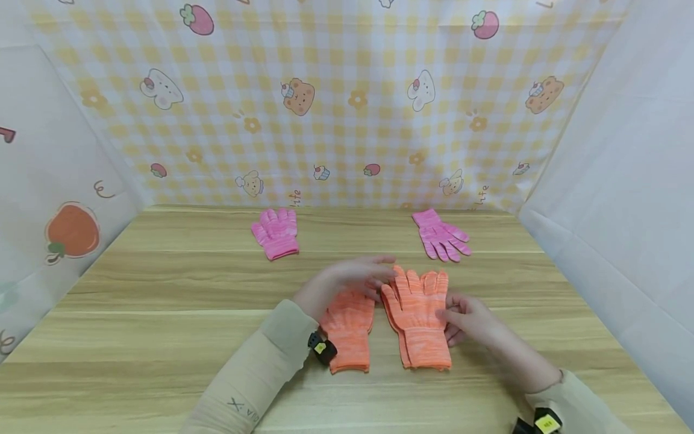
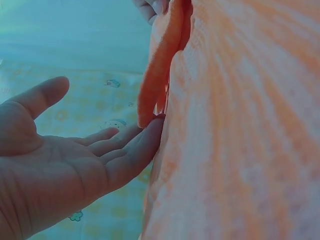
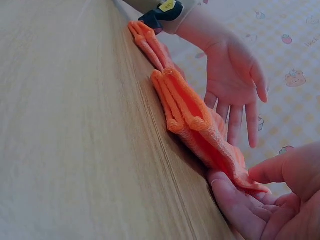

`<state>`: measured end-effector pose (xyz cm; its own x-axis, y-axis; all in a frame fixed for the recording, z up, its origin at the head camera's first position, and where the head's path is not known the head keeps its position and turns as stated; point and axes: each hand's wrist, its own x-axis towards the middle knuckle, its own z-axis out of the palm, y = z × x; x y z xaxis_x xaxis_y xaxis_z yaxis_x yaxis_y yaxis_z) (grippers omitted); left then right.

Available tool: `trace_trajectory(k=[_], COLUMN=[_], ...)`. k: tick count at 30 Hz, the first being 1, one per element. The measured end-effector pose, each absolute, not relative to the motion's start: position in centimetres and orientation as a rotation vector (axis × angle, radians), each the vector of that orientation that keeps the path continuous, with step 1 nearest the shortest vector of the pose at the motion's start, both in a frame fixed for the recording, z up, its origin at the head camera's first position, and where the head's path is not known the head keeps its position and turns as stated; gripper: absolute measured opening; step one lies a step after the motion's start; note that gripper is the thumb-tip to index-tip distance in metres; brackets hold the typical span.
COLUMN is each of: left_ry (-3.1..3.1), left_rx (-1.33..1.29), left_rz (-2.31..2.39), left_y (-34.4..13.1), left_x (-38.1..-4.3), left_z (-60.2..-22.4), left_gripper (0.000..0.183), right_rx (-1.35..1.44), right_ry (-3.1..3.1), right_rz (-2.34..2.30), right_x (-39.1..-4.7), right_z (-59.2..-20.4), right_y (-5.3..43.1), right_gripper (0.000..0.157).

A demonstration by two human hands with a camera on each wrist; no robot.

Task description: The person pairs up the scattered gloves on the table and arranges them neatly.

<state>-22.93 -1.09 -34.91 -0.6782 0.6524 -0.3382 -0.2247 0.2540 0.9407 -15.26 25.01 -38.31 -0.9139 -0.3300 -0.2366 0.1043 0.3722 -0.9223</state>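
Observation:
Two stacks of orange knit gloves lie side by side, cuffs toward me. My left hand (image 1: 360, 274) reaches over the left orange gloves (image 1: 349, 337), hiding part of their fingers. Its own fingers are extended, the tips by the fingertip end of the right orange gloves (image 1: 425, 313). In the left wrist view the left palm (image 2: 65, 170) is spread, with fingertips touching orange fabric (image 2: 155, 65). My right hand (image 1: 472, 322) pinches the right side of the right orange gloves, thumb on top and fingers below. In the right wrist view their layered cuffs (image 3: 182, 100) show.
Farther back on the wooden table (image 1: 162, 283) lie a pink glove (image 1: 276, 234) at the left and another pink glove (image 1: 441, 236) at the right. A yellow checked cloth (image 1: 336, 132) hangs behind the table, with white cloth (image 1: 623, 150) on the right side.

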Motion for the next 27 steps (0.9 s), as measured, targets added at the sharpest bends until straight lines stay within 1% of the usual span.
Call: trace_trajectory(k=[3, 8, 15, 21, 27], left_ry=[1.883, 2.102, 2.305, 2.397, 2.395], left_rx=[0.41, 0.442, 0.55, 0.606, 0.598], left_rz=[1.467, 1.344, 1.212, 1.101, 1.04], left_y=[-1.2, -1.4, -1.0, -0.6, -0.6], left_x=[-23.0, -22.6, -21.1, -19.4, -18.9], left_z=[-34.7, -33.8, -33.4, -33.4, -34.1], left_gripper=[0.059, 0.053, 0.026, 0.02, 0.021], right_rx=[-0.198, -0.188, -0.195, -0.186, -0.179], right_ry=[2.28, 2.306, 2.298, 2.301, 2.305], right_rz=[-1.538, -1.513, -1.515, -1.52, -1.524], right_x=[-15.3, -15.3, -15.2, -15.2, -15.2], right_z=[-38.3, -38.3, -38.5, -38.4, -38.6], right_y=[24.9, 24.8, 25.0, 25.0, 25.0], right_gripper=[0.017, 0.021, 0.026, 0.028, 0.027])
